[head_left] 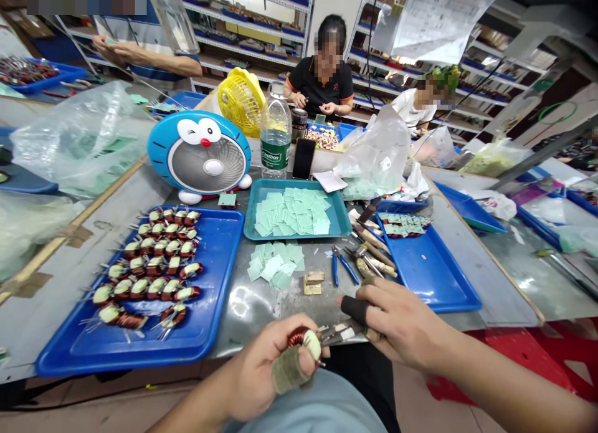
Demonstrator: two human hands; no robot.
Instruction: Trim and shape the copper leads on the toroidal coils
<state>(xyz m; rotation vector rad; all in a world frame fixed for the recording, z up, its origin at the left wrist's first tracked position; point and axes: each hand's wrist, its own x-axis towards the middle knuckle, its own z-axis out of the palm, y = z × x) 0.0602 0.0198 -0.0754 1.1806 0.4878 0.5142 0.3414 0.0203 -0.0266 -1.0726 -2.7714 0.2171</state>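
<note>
My left hand (268,367) is closed around a copper-wound toroid coil (304,341), a taped finger pressed on it, just over the table's near edge. My right hand (395,324), one finger in a black sleeve, grips a small metal tool (339,333) whose tip meets the coil's wire leads. Several finished coils (149,268) lie in rows on the blue tray (210,333) to the left. Loose pale green cards (275,263) lie on the metal table in front of me.
A teal tray (343,224) holds more green cards. Blue-handled pliers (343,266) and other tools lie beside a second blue tray (439,283). A blue cartoon fan (200,156), water bottle (275,134), phone (303,157) and plastic bags stand behind. Other people work across the table.
</note>
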